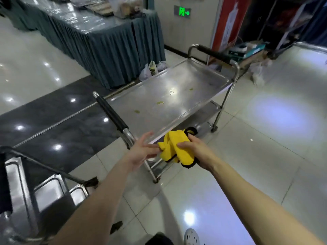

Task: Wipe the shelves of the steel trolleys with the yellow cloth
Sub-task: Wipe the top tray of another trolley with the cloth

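The soft yellow cloth with black edging (174, 147) looks light and floppy. I'd expect it to fold to whatever shape a palm wants and to drag a little on steel rather than skate, so it is best gathered into a pad and pressed from on top.

The right hand (194, 151) holds it bunched, fingers (184, 144) curled round the folds, in the air just over the near corner of the two-shelf steel trolley (177, 82). The left hand (141, 152) is beside it, fingers (150, 146) straight and spread, tips at the cloth's edge, gripping nothing.

The cloth is bright yellow and creased, with black trim showing at its top and bottom. The trolley's top shelf carries a few yellow-green smears (160, 103). A second steel trolley (19, 183) stands at lower left.
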{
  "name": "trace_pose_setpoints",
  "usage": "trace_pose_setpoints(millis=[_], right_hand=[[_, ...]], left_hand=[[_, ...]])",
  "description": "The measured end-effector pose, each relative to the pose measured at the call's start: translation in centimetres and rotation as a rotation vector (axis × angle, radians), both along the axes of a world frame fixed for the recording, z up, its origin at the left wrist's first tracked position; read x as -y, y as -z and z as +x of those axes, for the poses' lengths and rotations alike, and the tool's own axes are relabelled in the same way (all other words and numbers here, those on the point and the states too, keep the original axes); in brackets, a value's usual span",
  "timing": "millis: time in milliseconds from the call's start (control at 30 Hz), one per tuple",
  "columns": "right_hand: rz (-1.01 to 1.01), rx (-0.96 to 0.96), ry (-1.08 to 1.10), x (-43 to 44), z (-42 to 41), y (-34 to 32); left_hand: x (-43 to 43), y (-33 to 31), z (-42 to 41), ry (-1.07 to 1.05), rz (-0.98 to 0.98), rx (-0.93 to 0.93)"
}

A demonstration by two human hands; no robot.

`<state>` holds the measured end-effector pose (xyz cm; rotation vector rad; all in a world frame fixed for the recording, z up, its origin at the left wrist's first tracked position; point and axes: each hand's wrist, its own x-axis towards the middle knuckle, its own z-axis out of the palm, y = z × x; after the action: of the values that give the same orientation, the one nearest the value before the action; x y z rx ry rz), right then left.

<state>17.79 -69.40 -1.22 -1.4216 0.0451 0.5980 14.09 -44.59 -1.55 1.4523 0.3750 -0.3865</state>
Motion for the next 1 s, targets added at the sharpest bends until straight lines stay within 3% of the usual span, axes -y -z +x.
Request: trace_pose_setpoints(millis=[133, 233, 367, 433, 600, 767, 900, 1000], right_hand=[[0.011, -0.142, 0.092, 1.2, 4.1, 0.5], [-0.144, -0.102, 0.1, 1.2, 7.4, 0.8], [-0.213, 0.076, 0.061, 1.0, 11.7, 0.1], [-0.267, 0.113, 0.074, 1.0, 14.0, -0.6], [-0.432, 0.178, 0.208, 0.8, 20.6, -0.9], [-0.426, 0.162, 0.148, -0.6, 24.2, -1.0], [-0.35, 0.182, -0.122, -1.7, 27.4, -1.7], [-0.548, 0.43, -0.348, -2.3, 29.4, -2.3]], left_hand=[[1.7, 0.7, 3.5, -0.228, -0.217, -0.006], [3.4, 1.4, 6.3, -0.299, -0.332, -0.176], [4.4, 2.9, 9.6, -0.132, -0.404, -0.438], [3.9, 3.5, 12.0, -0.151, -0.304, -0.354], [0.5, 2.6, 17.6, -0.541, -0.069, 0.033], [-1.8, 0.3, 19.4, -0.549, 0.176, 0.347], [-3.8, -1.3, 19.9, -0.397, 0.267, 0.292], [-4.7, -1.9, 19.7, -0.23, 0.593, 0.203]])
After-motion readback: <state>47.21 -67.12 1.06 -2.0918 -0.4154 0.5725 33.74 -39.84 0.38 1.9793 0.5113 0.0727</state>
